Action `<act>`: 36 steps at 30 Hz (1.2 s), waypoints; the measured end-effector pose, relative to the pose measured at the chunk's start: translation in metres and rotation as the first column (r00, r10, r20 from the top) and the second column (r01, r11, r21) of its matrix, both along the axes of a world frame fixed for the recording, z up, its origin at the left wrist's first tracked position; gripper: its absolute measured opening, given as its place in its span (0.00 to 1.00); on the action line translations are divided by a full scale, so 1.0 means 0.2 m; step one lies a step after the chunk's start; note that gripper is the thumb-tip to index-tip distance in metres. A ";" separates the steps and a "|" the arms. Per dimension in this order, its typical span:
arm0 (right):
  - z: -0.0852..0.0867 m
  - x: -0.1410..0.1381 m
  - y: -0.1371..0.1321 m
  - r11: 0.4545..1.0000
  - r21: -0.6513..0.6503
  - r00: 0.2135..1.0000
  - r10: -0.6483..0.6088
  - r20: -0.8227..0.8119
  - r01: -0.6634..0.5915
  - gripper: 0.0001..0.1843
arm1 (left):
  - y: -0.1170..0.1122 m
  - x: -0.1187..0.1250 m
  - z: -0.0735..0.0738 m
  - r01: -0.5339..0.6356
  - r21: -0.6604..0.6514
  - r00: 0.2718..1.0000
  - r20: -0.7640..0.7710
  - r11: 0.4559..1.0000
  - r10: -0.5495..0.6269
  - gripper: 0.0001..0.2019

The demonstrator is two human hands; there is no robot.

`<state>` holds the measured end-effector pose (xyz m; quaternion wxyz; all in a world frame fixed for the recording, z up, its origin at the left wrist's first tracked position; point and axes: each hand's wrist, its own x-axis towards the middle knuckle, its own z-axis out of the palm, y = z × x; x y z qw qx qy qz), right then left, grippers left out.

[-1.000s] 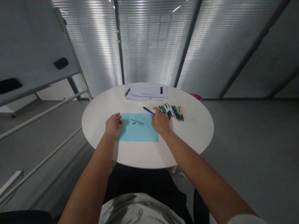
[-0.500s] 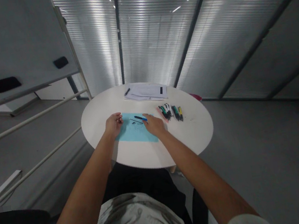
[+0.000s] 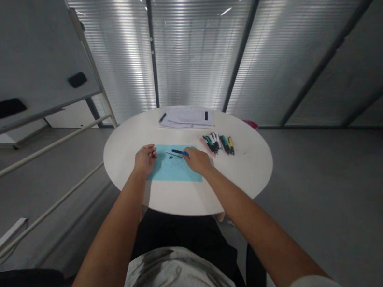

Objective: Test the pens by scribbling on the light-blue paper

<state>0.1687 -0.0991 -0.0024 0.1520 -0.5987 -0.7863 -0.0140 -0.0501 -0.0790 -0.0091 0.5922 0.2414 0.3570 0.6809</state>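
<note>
A light blue sheet (image 3: 167, 173) lies on the round white table in front of me, with dark marks and small dark pieces at its middle. My right hand (image 3: 199, 161) rests over the sheet's right side, its fingers closed on a blue pen (image 3: 180, 152) with a dark front end pointing left. A thin dark stick-like piece (image 3: 173, 155) lies just beside the pen. At the sheet's left edge is my left hand (image 3: 145, 161), fingers curled together. Whatever may be in the left fingers is hidden.
Several markers (image 3: 216, 142) with green, white and yellow parts lie right of the sheet, some on a pinkish strip. White papers (image 3: 187, 117) with dark items on them sit at the table's (image 3: 250, 168) far side. A whiteboard frame (image 3: 105, 101) stands at left.
The right fingers have drawn in a little around the pen, and its visible end has shifted slightly. My left hand stays at the sheet's edge.
</note>
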 end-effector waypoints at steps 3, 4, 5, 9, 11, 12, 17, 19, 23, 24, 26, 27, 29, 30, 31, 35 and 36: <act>0.00 0.00 0.00 1.000 0.011 1.000 -0.011 -0.002 0.011 0.15 | 0.00 0.00 0.00 0.003 0.004 1.000 -0.007 1.000 -0.003 0.09; 0.00 0.00 0.00 1.000 0.011 1.000 -0.014 0.001 0.014 0.15 | 0.00 0.00 0.00 0.005 0.007 1.000 -0.010 1.000 -0.005 0.09; 0.00 0.00 0.00 1.000 0.009 1.000 -0.016 0.006 0.016 0.15 | 0.00 0.00 0.00 0.005 0.010 1.000 -0.012 1.000 -0.005 0.09; -0.01 0.00 0.01 1.000 0.004 1.000 -0.006 0.018 0.006 0.14 | 0.00 0.00 0.00 0.001 0.013 1.000 -0.018 1.000 0.000 0.10; -0.01 0.00 0.01 1.000 -0.003 1.000 0.001 0.009 -0.001 0.14 | 0.00 0.00 0.00 0.001 0.015 1.000 -0.023 1.000 -0.001 0.10; -0.01 0.00 0.01 1.000 -0.010 1.000 0.003 0.005 -0.003 0.15 | 0.00 0.00 0.00 0.001 0.017 1.000 -0.025 1.000 0.000 0.10; 0.01 0.00 0.01 0.999 -0.041 1.000 0.013 -0.010 -0.013 0.16 | -0.01 0.00 0.00 -0.001 0.017 1.000 -0.029 1.000 0.002 0.09; 0.02 0.00 0.00 0.998 -0.052 0.999 0.035 0.000 -0.035 0.16 | 0.00 0.00 -0.01 0.000 0.012 0.999 -0.035 1.000 0.000 0.10; 0.03 0.00 0.00 0.996 -0.061 0.998 0.060 0.031 -0.058 0.15 | 0.01 -0.01 -0.01 0.000 0.015 0.998 -0.057 1.000 0.001 0.10; 0.03 0.00 0.00 0.997 -0.057 0.998 0.062 0.034 -0.060 0.15 | 0.01 -0.01 -0.01 -0.003 0.018 0.998 -0.066 1.000 0.004 0.10; 0.03 0.00 0.00 0.997 -0.037 0.997 0.070 0.035 -0.069 0.15 | 0.01 0.00 -0.01 -0.009 0.021 0.997 -0.077 1.000 0.011 0.10; 0.03 0.00 -0.01 0.997 -0.022 0.997 0.074 0.035 -0.073 0.15 | 0.01 0.01 -0.01 -0.015 0.029 0.995 -0.101 0.999 0.017 0.09; 0.03 0.00 -0.01 0.997 0.020 0.997 0.068 0.034 -0.069 0.15 | 0.00 0.03 -0.02 -0.017 0.070 0.973 -0.227 0.997 0.032 0.08; 0.03 -0.01 -0.02 0.997 0.044 0.998 0.060 0.036 -0.062 0.15 | 0.00 0.04 -0.03 -0.007 0.103 0.941 -0.337 0.995 0.041 0.07; 0.03 -0.01 -0.02 0.996 0.064 0.998 0.052 0.038 -0.054 0.15 | 0.00 0.06 -0.04 0.015 0.135 0.888 -0.457 0.991 0.048 0.06; 0.03 -0.04 -0.04 0.993 0.104 0.998 0.056 0.031 -0.059 0.17 | -0.03 0.10 -0.06 0.126 0.232 0.579 -0.807 0.965 0.118 0.07; 0.03 -0.05 -0.04 0.991 0.110 0.997 0.072 0.020 -0.074 0.17 | -0.04 0.10 -0.06 0.155 0.259 0.483 -0.862 0.953 0.156 0.08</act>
